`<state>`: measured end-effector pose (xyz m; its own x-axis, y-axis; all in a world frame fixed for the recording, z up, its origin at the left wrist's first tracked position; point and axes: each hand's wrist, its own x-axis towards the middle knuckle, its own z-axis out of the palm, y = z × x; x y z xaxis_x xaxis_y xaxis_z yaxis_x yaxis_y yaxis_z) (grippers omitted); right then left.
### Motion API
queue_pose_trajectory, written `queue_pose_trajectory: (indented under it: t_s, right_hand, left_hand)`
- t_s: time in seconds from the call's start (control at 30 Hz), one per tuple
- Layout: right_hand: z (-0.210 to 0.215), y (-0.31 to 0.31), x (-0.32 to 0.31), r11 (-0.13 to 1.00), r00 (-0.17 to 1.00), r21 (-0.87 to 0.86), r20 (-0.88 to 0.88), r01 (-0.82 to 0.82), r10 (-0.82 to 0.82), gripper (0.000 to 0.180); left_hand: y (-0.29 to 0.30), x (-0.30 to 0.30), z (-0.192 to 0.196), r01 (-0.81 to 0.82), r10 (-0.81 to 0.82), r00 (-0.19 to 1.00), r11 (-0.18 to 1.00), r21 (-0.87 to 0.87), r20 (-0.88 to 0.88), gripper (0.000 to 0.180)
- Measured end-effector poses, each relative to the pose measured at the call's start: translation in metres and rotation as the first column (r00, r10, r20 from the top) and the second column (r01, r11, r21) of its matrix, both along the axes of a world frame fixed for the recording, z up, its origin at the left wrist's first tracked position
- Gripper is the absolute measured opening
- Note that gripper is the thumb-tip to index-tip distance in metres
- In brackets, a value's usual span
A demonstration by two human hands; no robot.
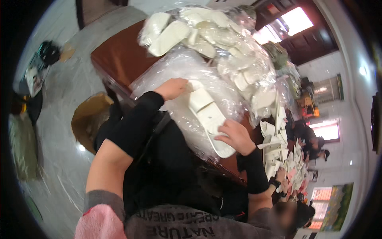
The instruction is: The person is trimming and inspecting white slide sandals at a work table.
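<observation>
A pair of white slippers lies lengthwise in front of me, on a heap of clear plastic bags. My left hand is closed at the far end of the pair, its fingertips against the slipper's edge; what lies under them is partly hidden. At the near end, my right hand grips the slippers with its thumb and fingers bent over the side. Black sleeves cover both my forearms near the wrists.
Bagged white slippers are piled at the back of the brown table. Loose white slippers spread along the right, where other people work. An open cardboard box stands on the floor at left, and a bulky sack lies farther left.
</observation>
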<state>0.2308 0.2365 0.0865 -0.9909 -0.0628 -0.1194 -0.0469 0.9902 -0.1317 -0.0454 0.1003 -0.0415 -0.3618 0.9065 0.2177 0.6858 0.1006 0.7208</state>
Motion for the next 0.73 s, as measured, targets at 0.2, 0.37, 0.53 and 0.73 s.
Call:
queue_pose_trajectory:
  t_s: [0.2, 0.37, 0.53, 0.73]
  right_hand:
    - [-0.049, 0.001, -0.041, 0.987, 0.929, -0.159, -0.363, 0.008, -0.066, 0.020]
    - [-0.039, -0.005, -0.003, 0.965, 0.874, -0.228, -0.433, 0.130, -0.220, 0.019]
    - [-0.022, 0.009, 0.057, 0.874, 0.720, -0.396, -0.515, 0.281, -0.465, 0.019]
    - [0.019, 0.079, 0.123, 0.632, 0.547, -0.271, -0.329, 0.726, -0.770, 0.019]
  left_hand:
    - [-0.013, -0.005, -0.006, 0.017, -0.016, 0.906, 1.000, 0.002, 0.422, 0.038]
    - [-0.004, 0.013, 0.018, -0.007, -0.045, 0.762, 0.997, 0.077, 0.646, 0.042]
    - [-0.012, 0.019, 0.031, -0.096, 0.031, 0.900, 0.987, 0.127, 0.434, 0.033]
    - [-0.028, 0.010, 0.030, -0.060, 0.056, 0.998, 0.993, 0.103, 0.033, 0.023]
